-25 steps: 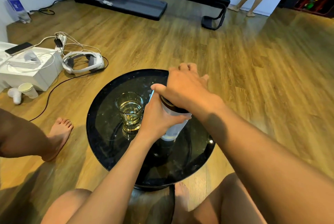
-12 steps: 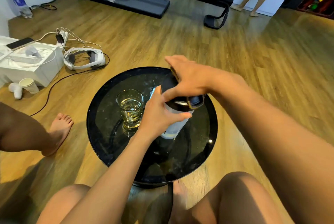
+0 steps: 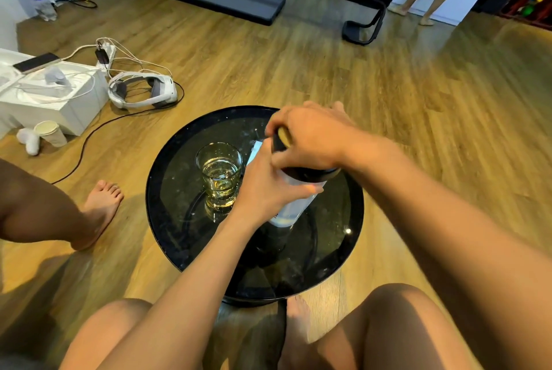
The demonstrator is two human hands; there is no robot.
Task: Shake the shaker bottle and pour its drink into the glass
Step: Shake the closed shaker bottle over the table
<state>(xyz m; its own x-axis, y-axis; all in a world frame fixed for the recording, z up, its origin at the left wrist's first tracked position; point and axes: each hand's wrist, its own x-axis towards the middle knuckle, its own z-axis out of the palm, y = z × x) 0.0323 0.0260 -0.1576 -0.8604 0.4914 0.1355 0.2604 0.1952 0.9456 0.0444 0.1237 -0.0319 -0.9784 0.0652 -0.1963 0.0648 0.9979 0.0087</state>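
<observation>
Dark lid (image 3: pixel 301 172) of the translucent white shaker bottle (image 3: pixel 294 208), mostly under the right hand (image 3: pixel 310 136).

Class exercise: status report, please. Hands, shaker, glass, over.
Left hand grips shaker body. Right hand on lid. Glass left of shaker, already holding liquid. Nothing in the way.
</observation>
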